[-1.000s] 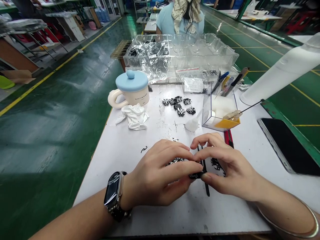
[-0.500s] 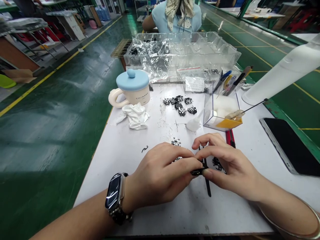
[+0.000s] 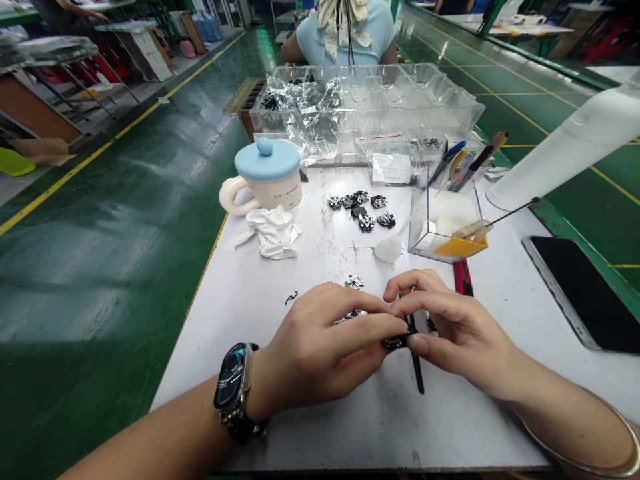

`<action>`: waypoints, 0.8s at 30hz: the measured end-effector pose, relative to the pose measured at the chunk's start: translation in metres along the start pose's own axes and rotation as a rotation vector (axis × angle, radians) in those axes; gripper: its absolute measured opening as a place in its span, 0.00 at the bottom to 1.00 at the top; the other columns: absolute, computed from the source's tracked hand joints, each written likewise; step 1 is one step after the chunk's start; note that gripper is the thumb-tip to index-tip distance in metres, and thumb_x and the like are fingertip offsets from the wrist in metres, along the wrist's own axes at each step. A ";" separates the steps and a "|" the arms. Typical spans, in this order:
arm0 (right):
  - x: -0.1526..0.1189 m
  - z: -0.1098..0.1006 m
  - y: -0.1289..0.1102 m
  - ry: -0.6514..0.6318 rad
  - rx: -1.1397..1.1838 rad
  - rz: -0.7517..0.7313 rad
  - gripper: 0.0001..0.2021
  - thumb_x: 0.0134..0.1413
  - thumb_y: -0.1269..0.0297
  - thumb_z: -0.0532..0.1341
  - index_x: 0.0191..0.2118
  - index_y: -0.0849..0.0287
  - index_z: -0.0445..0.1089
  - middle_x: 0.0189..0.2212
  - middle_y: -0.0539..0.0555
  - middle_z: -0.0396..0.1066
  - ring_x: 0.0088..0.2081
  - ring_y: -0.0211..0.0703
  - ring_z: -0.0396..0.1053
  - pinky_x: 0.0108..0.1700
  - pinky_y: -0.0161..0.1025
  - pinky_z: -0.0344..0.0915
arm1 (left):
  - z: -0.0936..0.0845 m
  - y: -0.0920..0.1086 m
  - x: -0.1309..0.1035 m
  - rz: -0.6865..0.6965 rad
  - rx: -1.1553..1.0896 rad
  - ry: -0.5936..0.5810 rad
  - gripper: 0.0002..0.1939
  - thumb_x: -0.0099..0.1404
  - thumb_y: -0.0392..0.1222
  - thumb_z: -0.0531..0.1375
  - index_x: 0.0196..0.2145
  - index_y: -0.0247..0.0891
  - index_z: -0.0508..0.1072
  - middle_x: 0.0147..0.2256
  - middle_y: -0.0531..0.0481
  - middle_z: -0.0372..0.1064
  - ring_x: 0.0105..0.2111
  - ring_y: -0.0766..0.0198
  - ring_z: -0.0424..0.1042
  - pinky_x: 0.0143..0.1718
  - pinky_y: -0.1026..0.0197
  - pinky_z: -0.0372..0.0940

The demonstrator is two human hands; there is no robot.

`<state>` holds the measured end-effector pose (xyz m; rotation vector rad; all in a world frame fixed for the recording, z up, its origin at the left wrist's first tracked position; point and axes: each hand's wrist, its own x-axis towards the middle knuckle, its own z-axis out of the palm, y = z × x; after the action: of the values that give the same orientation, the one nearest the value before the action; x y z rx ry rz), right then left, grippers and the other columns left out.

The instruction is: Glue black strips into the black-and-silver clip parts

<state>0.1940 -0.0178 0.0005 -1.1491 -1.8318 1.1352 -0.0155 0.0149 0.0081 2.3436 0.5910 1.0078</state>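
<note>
Between the fingertips of my left hand (image 3: pixel 320 347) and my right hand (image 3: pixel 455 327) is a small black part (image 3: pixel 396 341), mostly covered by the fingers. Both hands are closed on it, thumb against fingers, low over the white table (image 3: pixel 310 440). Under the fingers lies a thin black tool (image 3: pixel 417 373), perhaps tweezers, pointing toward me. Small silver pieces (image 3: pixel 354 283) lie just beyond my left fingers. Some black pieces (image 3: pixel 431 325) show partly behind my right hand. Farther back sits a group of black-and-silver parts (image 3: pixel 367 223).
A lidded mug (image 3: pixel 270 180) and crumpled tissue (image 3: pixel 275 233) stand at left. On the right are a clear pen box (image 3: pixel 445 230), red cutter (image 3: pixel 463 277), phone (image 3: pixel 585 293) and white lamp-like tube (image 3: pixel 560 147). Clear plastic trays (image 3: pixel 415 107) span the back, with a person (image 3: pixel 345 33) beyond.
My hands keep the same grip on the black part with only slight finger shifts. The view has moved a little, and the person beyond has leaned slightly left.
</note>
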 end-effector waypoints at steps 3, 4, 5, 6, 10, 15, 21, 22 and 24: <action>0.000 0.000 -0.001 -0.004 0.001 0.014 0.05 0.55 0.64 0.61 0.39 0.49 0.69 0.43 0.52 0.62 0.50 0.47 0.59 0.53 0.48 0.56 | 0.001 0.000 -0.001 -0.003 0.006 0.006 0.12 0.59 0.29 0.58 0.39 0.39 0.75 0.37 0.44 0.77 0.37 0.61 0.75 0.37 0.60 0.69; 0.000 0.000 -0.001 -0.004 0.000 0.024 0.05 0.55 0.64 0.61 0.39 0.49 0.69 0.44 0.52 0.62 0.50 0.47 0.59 0.54 0.48 0.56 | 0.001 0.001 -0.001 -0.007 0.009 0.008 0.12 0.59 0.29 0.58 0.39 0.39 0.75 0.36 0.45 0.77 0.37 0.61 0.75 0.37 0.61 0.69; -0.001 0.001 -0.002 -0.005 0.001 0.033 0.05 0.55 0.64 0.61 0.39 0.50 0.69 0.44 0.52 0.62 0.50 0.47 0.59 0.54 0.47 0.56 | 0.001 0.001 -0.001 -0.009 0.016 0.009 0.13 0.59 0.29 0.58 0.39 0.40 0.75 0.36 0.45 0.77 0.37 0.62 0.75 0.37 0.62 0.69; -0.002 0.002 -0.002 -0.010 0.005 0.044 0.06 0.55 0.65 0.61 0.40 0.50 0.68 0.44 0.52 0.62 0.50 0.47 0.59 0.54 0.47 0.56 | 0.002 0.001 -0.002 -0.004 0.028 0.012 0.13 0.59 0.29 0.58 0.39 0.40 0.75 0.36 0.45 0.77 0.36 0.62 0.75 0.37 0.62 0.69; -0.006 0.011 -0.006 -0.024 0.046 0.123 0.15 0.53 0.68 0.61 0.46 0.49 0.62 0.45 0.51 0.61 0.50 0.46 0.58 0.53 0.44 0.57 | 0.002 0.000 -0.004 0.030 0.139 0.029 0.11 0.58 0.30 0.59 0.38 0.39 0.74 0.34 0.46 0.77 0.32 0.63 0.76 0.33 0.64 0.69; -0.009 0.023 -0.013 -0.017 0.123 0.261 0.13 0.54 0.67 0.58 0.46 0.50 0.60 0.42 0.50 0.63 0.46 0.43 0.61 0.48 0.43 0.60 | 0.003 -0.002 -0.007 0.111 0.241 0.012 0.10 0.57 0.32 0.61 0.38 0.37 0.73 0.30 0.47 0.76 0.29 0.64 0.76 0.29 0.66 0.68; -0.010 0.023 -0.016 -0.019 0.133 0.331 0.12 0.55 0.65 0.58 0.46 0.49 0.60 0.42 0.48 0.63 0.47 0.43 0.61 0.50 0.43 0.58 | 0.006 -0.002 -0.006 0.179 0.255 0.127 0.09 0.56 0.29 0.61 0.36 0.34 0.72 0.28 0.49 0.75 0.26 0.68 0.74 0.25 0.68 0.68; -0.010 0.023 -0.017 -0.021 0.136 0.341 0.12 0.56 0.65 0.58 0.46 0.49 0.60 0.42 0.48 0.63 0.47 0.42 0.61 0.51 0.43 0.58 | 0.006 -0.002 -0.006 0.181 0.264 0.119 0.08 0.56 0.29 0.61 0.36 0.34 0.72 0.28 0.49 0.75 0.26 0.68 0.74 0.25 0.68 0.68; -0.010 0.023 -0.017 -0.023 0.147 0.365 0.12 0.56 0.65 0.57 0.46 0.49 0.60 0.41 0.48 0.63 0.47 0.43 0.61 0.51 0.44 0.58 | 0.005 -0.001 -0.005 0.188 0.277 0.104 0.08 0.57 0.29 0.61 0.36 0.33 0.72 0.28 0.48 0.76 0.26 0.68 0.74 0.24 0.69 0.68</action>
<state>0.1721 -0.0378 0.0068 -1.4232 -1.5621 1.4660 -0.0151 0.0114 0.0013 2.6412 0.5903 1.2041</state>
